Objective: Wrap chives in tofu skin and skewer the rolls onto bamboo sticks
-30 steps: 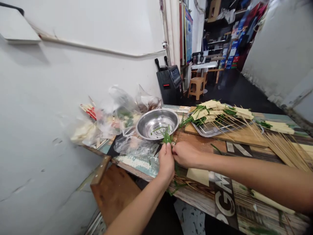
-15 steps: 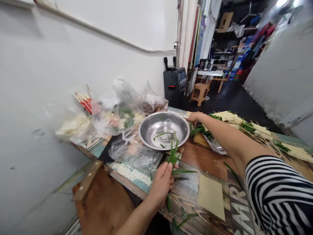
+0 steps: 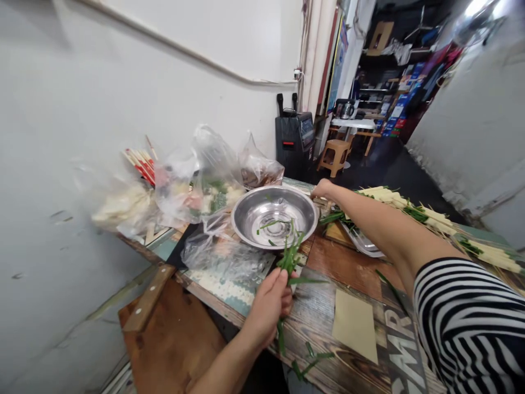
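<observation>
My left hand (image 3: 270,303) is closed around a bunch of green leaves (image 3: 291,256), whose tips reach toward the front rim of a steel bowl (image 3: 241,230). A few green pieces lie in the bowl. My right hand (image 3: 322,189) reaches past the bowl's right side, near some thin sticks; its fingers are mostly hidden. A flat pale yellow sheet (image 3: 355,325) lies on the wooden table (image 3: 328,251). Loose green strips (image 3: 309,364) rest at the table's front edge. Under my right forearm is a metal tray (image 3: 365,244) with greens.
Plastic bags with food (image 3: 213,191) and red-and-white sticks (image 3: 141,164) stand against the wall. Skewered yellow rolls with greens (image 3: 435,221) lie at the right. A black speaker (image 3: 293,139) and a tan stool (image 3: 334,156) stand beyond the table.
My right hand has moved slightly up and left, beyond the bowl's right side. My left hand still holds the leaves in nearly the same place.
</observation>
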`<state>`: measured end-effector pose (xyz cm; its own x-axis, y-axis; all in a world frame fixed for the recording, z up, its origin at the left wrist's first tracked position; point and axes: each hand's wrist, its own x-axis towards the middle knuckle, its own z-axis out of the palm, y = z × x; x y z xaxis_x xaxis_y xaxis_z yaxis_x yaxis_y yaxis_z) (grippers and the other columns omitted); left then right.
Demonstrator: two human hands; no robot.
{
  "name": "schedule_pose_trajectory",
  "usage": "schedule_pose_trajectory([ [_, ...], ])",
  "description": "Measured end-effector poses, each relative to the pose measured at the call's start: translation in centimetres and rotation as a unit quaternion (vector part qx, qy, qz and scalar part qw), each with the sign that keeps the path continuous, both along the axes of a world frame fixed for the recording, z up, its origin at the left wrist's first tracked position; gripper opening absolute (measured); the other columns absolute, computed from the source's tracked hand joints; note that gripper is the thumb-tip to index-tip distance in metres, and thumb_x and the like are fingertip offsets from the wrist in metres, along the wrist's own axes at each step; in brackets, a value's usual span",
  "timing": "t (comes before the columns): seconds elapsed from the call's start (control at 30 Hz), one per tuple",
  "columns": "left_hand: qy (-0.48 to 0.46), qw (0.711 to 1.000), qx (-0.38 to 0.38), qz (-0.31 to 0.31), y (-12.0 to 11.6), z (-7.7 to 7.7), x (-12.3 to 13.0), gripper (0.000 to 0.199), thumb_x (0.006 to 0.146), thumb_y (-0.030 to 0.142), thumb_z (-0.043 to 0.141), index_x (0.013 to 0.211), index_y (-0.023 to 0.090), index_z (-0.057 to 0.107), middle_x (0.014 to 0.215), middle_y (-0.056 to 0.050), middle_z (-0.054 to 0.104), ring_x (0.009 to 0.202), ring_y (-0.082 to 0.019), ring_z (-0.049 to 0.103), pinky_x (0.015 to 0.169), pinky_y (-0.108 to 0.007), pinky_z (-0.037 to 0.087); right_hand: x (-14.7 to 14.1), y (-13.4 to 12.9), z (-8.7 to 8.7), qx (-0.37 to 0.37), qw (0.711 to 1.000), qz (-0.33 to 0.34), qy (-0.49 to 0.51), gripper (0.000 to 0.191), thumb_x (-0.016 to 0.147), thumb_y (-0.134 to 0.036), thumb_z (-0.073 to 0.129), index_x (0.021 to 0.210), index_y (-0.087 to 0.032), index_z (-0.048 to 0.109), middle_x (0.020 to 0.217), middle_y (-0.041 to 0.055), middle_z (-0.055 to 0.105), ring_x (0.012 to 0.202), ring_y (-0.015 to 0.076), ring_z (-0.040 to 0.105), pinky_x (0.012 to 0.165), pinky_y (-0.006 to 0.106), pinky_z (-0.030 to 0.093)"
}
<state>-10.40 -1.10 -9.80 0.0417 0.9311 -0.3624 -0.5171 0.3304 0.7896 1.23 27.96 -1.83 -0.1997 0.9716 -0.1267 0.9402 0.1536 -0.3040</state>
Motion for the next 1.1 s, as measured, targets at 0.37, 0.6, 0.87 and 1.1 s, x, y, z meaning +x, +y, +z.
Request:
schedule_pose_trajectory([
  [0.37,-0.05,0.996,0.075,0.016,-0.9,2.4,2.2,0.044,0.068,0.046,0.077,0.083,0.012,0.053,0.054,0.011,0.027,0.042,0.0,0.022,0.04,-0.014,0.017,5.5,-13.3,8.1,-0.031,0.952,0.044,0.301,0.018,0.071,-0.023,0.07,0.059,-0.014,0.06,0.048,-0.0052,0.045,0.045,0.0043,0.036,0.044,0.02,0.03],
  [0.6,-0.062,0.992,-0.052,0.1,-0.6,1.9,5.9,0.023,0.085,0.033,0.061,0.077,0.017,0.047,0.055,0.006,0.045,0.042,-0.005,0.044,0.041,-0.016,0.031,5.1,-25.1,-0.6,-0.189,0.947,0.052,0.254,0.027,0.076,-0.025,0.059,0.05,-0.017,0.054,0.047,-0.0022,0.052,0.045,0.0081,0.046,0.047,0.021,0.037],
  [0.87,-0.03,0.999,-0.021,0.026,-0.2,0.7,5.1,0.034,0.085,0.039,0.061,0.072,0.019,0.036,0.047,0.011,0.033,0.032,-0.001,0.021,0.036,-0.016,0.012,3.9,-18.8,3.5,-0.165,0.942,0.285,-0.063,0.012,0.07,-0.026,0.065,0.066,-0.016,0.072,0.062,0.0009,0.065,0.061,0.012,0.055,0.056,0.022,0.039],
  [1.1,-0.15,0.989,0.01,-0.003,-0.7,0.2,2.7,0.047,0.07,0.045,0.076,0.079,0.018,0.038,0.054,0.011,0.036,0.038,0.0,0.023,0.04,-0.016,0.014,1.9,-8.1,3.2,0.047,0.973,0.061,-0.219,0.034,0.079,-0.02,0.058,0.106,-0.002,0.069,0.117,0.0255,0.061,0.118,0.0366,0.048,0.094,0.044,0.037],
])
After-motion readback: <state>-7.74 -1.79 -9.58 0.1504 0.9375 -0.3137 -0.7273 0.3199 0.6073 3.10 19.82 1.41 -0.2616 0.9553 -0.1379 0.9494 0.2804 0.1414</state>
